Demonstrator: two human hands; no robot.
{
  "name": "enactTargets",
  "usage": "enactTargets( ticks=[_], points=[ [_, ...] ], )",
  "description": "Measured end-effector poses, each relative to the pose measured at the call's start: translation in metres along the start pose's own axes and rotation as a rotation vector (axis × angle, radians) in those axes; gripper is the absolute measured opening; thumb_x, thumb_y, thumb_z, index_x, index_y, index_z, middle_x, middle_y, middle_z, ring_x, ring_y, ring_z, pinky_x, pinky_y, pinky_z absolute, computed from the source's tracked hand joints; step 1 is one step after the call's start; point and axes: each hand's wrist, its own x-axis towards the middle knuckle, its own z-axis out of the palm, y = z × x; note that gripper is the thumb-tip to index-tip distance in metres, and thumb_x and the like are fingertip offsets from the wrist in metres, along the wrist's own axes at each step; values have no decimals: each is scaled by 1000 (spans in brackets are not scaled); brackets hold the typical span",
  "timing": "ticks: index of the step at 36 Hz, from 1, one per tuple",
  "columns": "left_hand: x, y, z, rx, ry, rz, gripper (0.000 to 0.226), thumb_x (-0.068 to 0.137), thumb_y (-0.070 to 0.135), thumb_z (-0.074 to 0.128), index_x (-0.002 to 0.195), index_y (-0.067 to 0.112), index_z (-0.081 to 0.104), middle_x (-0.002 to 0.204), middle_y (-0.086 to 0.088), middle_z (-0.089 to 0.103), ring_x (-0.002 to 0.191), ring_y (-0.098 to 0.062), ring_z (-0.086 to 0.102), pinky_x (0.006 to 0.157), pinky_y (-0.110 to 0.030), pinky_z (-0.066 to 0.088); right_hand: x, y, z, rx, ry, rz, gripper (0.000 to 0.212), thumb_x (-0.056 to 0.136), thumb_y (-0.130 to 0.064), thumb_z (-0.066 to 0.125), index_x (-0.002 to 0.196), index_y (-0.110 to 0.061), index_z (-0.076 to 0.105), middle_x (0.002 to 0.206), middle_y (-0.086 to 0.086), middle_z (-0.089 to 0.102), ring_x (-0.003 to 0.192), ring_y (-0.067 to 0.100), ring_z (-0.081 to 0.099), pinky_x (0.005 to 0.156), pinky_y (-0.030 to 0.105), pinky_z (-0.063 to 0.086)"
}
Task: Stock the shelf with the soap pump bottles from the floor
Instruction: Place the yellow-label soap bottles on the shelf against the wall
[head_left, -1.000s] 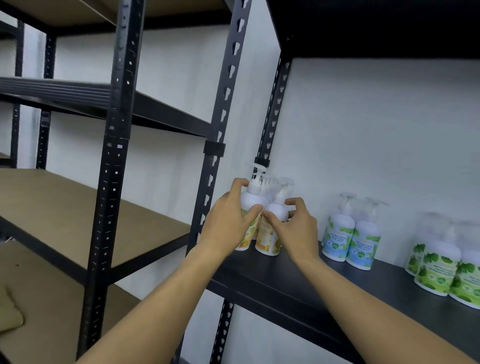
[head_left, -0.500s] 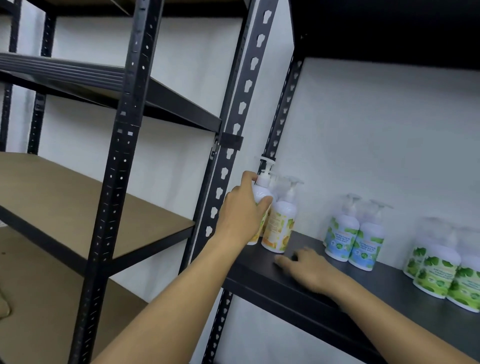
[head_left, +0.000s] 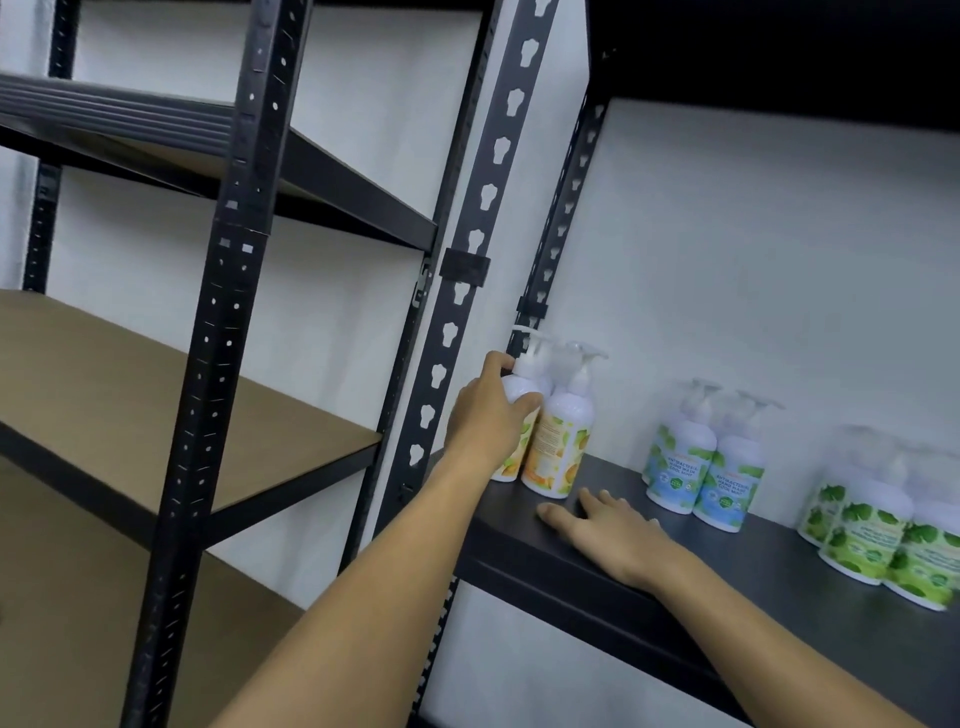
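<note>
Orange-labelled soap pump bottles stand at the left end of the black shelf (head_left: 779, 587). My left hand (head_left: 491, 418) grips the leftmost orange bottle (head_left: 522, 384) around its shoulder. A second orange bottle (head_left: 561, 441) stands just right of it, touching or nearly so. My right hand (head_left: 605, 530) rests flat on the shelf in front of the bottles, fingers straight, holding nothing. Two blue-labelled bottles (head_left: 704, 462) stand further right, and green-labelled bottles (head_left: 878, 525) stand at the right edge.
Black perforated uprights (head_left: 452, 332) rise just left of my left hand. A neighbouring rack with brown board shelves (head_left: 156, 384) fills the left side. A white wall lies behind the shelf, and a dark shelf (head_left: 779, 47) hangs overhead.
My right hand let go of the second orange bottle and dropped flat onto the shelf. My left hand kept its grip on the leftmost bottle.
</note>
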Motion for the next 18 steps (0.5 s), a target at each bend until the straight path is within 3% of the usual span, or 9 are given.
enactTargets(
  ticks=[8, 11, 14, 18],
  points=[
    [-1, -10, 4, -146, 8, -57, 47, 94, 33, 65, 135, 30, 42, 101, 4, 53, 99, -22, 58, 81, -34, 48, -4, -1, -1, 10, -25, 9, 93, 89, -81, 23, 160, -23, 13, 168, 5, 8, 155, 25, 5, 122, 52, 6],
    [-4, -15, -1, -171, -85, -97, 63, 91, 25, 69, 141, 35, 34, 102, 8, 52, 98, -17, 57, 82, -32, 47, -4, -1, -1, 12, -27, 8, 93, 89, -82, 22, 160, -23, 13, 168, 5, 7, 155, 25, 5, 121, 52, 6],
    [-9, -20, -3, -79, -232, -111, 75, 86, 12, 67, 142, 39, 25, 113, 1, 61, 101, -19, 61, 88, -37, 54, -3, 0, -1, 13, -26, 9, 93, 88, -82, 22, 160, -23, 13, 168, 5, 8, 154, 25, 6, 121, 53, 6],
    [-8, -25, -4, -68, -218, -160, 81, 86, 2, 60, 145, 40, 19, 107, -5, 62, 97, -22, 63, 81, -36, 55, -2, 0, 1, 7, -10, 0, 93, 88, -82, 22, 160, -24, 16, 167, 4, 10, 154, 25, 8, 121, 53, 9]
  ],
)
